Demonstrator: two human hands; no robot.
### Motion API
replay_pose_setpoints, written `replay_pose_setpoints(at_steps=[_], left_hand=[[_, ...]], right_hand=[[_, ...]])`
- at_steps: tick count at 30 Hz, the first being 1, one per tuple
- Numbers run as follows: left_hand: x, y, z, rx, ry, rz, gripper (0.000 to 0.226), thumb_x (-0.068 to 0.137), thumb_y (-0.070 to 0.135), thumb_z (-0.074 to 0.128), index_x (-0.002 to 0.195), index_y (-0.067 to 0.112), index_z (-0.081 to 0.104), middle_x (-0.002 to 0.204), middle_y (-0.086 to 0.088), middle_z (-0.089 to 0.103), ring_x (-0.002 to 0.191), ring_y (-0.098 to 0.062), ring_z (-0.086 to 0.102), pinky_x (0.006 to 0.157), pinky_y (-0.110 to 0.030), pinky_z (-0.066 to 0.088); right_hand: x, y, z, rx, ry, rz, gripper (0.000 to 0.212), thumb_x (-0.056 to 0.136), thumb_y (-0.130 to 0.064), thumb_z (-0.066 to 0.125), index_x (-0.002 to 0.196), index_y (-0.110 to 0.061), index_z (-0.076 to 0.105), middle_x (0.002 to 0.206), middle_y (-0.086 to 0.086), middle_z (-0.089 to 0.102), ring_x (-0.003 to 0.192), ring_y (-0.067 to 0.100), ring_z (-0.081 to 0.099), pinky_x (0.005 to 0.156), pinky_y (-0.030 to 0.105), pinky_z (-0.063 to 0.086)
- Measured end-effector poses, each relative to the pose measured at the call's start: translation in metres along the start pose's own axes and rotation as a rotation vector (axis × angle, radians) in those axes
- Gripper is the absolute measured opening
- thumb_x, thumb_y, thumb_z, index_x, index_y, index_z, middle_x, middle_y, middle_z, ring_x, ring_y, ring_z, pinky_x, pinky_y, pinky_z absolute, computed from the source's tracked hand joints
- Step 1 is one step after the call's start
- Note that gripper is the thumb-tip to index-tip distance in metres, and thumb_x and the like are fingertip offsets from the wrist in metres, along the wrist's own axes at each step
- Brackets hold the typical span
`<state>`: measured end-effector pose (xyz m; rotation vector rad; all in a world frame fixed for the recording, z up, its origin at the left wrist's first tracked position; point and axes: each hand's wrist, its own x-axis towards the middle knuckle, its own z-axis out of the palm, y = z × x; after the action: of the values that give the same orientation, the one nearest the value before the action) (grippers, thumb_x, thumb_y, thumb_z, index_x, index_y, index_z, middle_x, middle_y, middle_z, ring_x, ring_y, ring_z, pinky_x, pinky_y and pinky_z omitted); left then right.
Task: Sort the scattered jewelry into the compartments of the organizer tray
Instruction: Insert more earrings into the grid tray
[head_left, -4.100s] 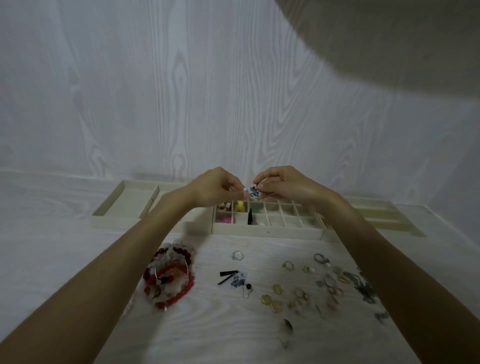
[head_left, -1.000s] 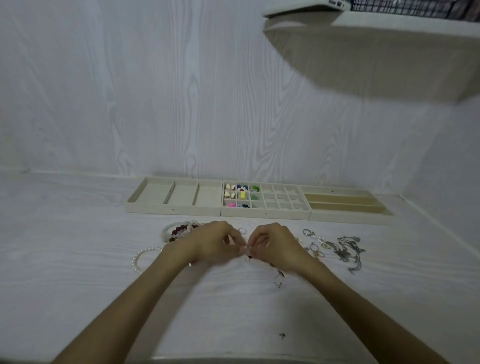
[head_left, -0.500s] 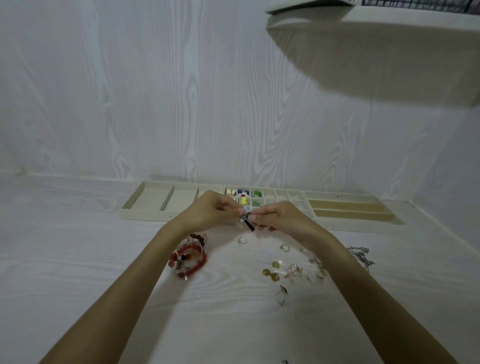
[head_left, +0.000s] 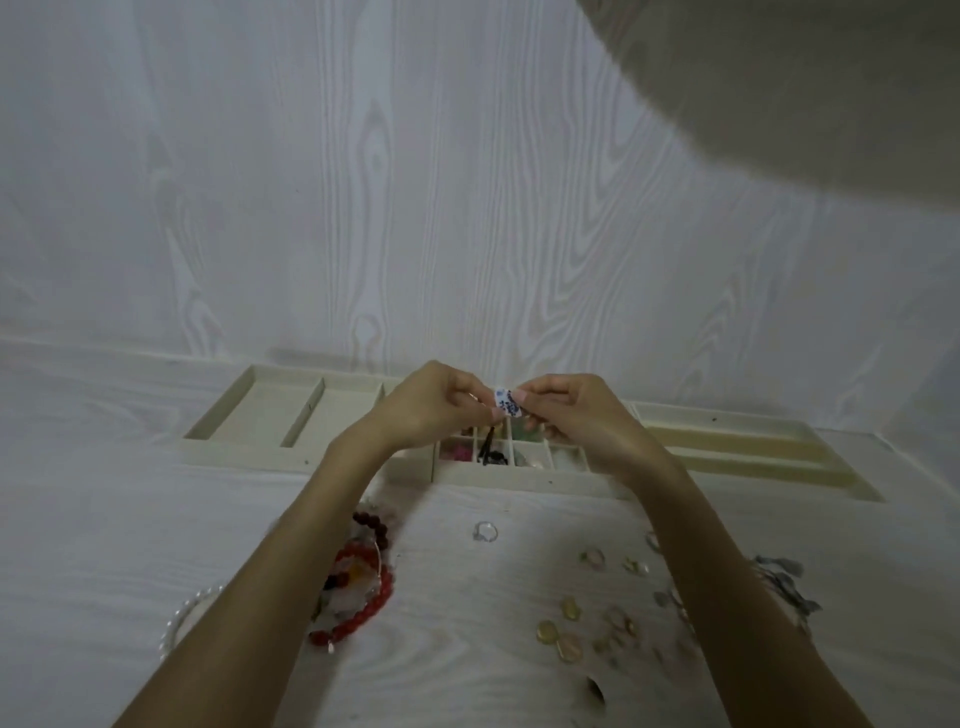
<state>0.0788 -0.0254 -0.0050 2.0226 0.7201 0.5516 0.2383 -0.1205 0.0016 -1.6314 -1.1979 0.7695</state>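
We are pinching a small blue-patterned white piece (head_left: 506, 402) between our left hand (head_left: 431, 402) and right hand (head_left: 576, 410), its black tassel (head_left: 488, 447) dangling above the small middle compartments of the organizer tray (head_left: 249, 452). Red bead bracelets (head_left: 363, 587), a ring (head_left: 484, 531) and amber stones (head_left: 561, 631) are lying scattered on the white table (head_left: 104, 530).

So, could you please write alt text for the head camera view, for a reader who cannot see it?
Both hands, left hand and right hand, pinch a small white piece with blue pattern above the organizer tray. Red bead bracelets, a ring and small stones lie scattered on the white table.
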Motion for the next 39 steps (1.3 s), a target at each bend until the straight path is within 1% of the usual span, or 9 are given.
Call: replay_pose_setpoints(at_steps=[4,7,12,15,20,26,31,35,39], left_hand=[[0.01,-0.011,0.007,0.037,0.017,-0.011,0.009,0.081,0.022,0.074,0.073,0.027,0.071,0.08,-0.017,0.072,0.073,-0.025,0.064,0.076,-0.039,0.052],[0.013,-0.016,0.011,0.066,0.024,-0.009,0.007,0.08,0.026,0.074,0.074,0.027,0.071,0.081,-0.018,0.072,0.084,-0.036,0.067,0.08,-0.043,0.053],[0.017,-0.021,0.015,0.106,-0.015,-0.026,0.002,0.08,0.023,0.074,0.08,0.022,0.072,0.08,-0.011,0.074,0.079,-0.021,0.07,0.085,-0.041,0.053],[0.017,-0.026,0.013,0.193,-0.071,-0.028,0.013,0.078,0.027,0.076,0.09,0.025,0.074,0.078,0.007,0.074,0.079,-0.008,0.068,0.088,-0.039,0.053],[0.016,-0.023,0.001,0.251,-0.04,-0.009,0.028,0.081,0.033,0.071,0.107,0.023,0.072,0.084,0.007,0.073,0.086,-0.008,0.065,0.091,-0.039,0.051],[0.015,-0.03,0.006,0.258,-0.021,-0.023,0.01,0.078,0.022,0.076,0.083,0.03,0.073,0.077,0.006,0.073,0.08,-0.008,0.069,0.085,-0.039,0.055],[0.015,-0.03,0.006,0.278,0.003,-0.006,0.014,0.077,0.02,0.077,0.079,0.033,0.072,0.075,0.011,0.072,0.078,-0.004,0.067,0.081,-0.032,0.056],[0.017,-0.031,0.007,0.341,-0.011,0.006,0.01,0.081,0.023,0.074,0.084,0.033,0.075,0.08,0.012,0.071,0.076,0.0,0.063,0.073,-0.025,0.052],[0.016,-0.028,0.008,0.373,-0.005,0.002,0.01,0.08,0.026,0.074,0.084,0.035,0.075,0.075,0.016,0.069,0.076,0.0,0.063,0.071,-0.024,0.051]], right_hand=[[0.01,0.01,0.0,-0.019,-0.007,0.019,0.016,0.088,-0.016,0.064,0.101,-0.006,0.069,0.077,0.003,0.069,0.057,0.0,0.06,0.053,0.009,0.044],[0.013,0.013,-0.001,-0.011,-0.014,0.02,0.017,0.087,-0.014,0.065,0.101,-0.005,0.069,0.077,0.003,0.069,0.059,0.001,0.06,0.053,0.01,0.044],[0.012,0.019,-0.003,-0.051,-0.017,0.027,0.007,0.086,-0.018,0.067,0.088,-0.013,0.071,0.061,-0.007,0.067,0.053,0.0,0.057,0.05,0.011,0.043],[0.009,0.02,-0.003,-0.098,-0.021,0.018,0.01,0.086,-0.016,0.067,0.09,-0.008,0.071,0.061,-0.005,0.064,0.042,-0.005,0.052,0.043,0.006,0.037],[0.012,0.024,0.007,-0.309,-0.044,-0.052,0.015,0.082,-0.021,0.072,0.093,-0.012,0.076,0.072,-0.009,0.068,0.057,-0.007,0.06,0.058,0.01,0.044],[0.012,0.025,0.02,-0.404,-0.035,-0.08,0.015,0.079,-0.028,0.074,0.09,-0.019,0.077,0.084,-0.002,0.074,0.076,0.008,0.067,0.076,0.028,0.055],[0.008,0.015,0.003,-0.348,0.003,-0.08,0.014,0.086,-0.015,0.067,0.097,-0.012,0.074,0.062,-0.014,0.064,0.044,-0.011,0.053,0.043,0.005,0.037],[0.008,0.009,-0.01,-0.511,-0.011,-0.053,0.012,0.085,-0.018,0.068,0.096,-0.018,0.074,0.084,-0.004,0.069,0.062,-0.002,0.057,0.054,0.01,0.042],[0.008,0.012,-0.005,-0.565,-0.027,-0.037,0.013,0.086,-0.013,0.065,0.091,-0.018,0.075,0.061,-0.005,0.062,0.043,0.0,0.049,0.05,0.017,0.04]])
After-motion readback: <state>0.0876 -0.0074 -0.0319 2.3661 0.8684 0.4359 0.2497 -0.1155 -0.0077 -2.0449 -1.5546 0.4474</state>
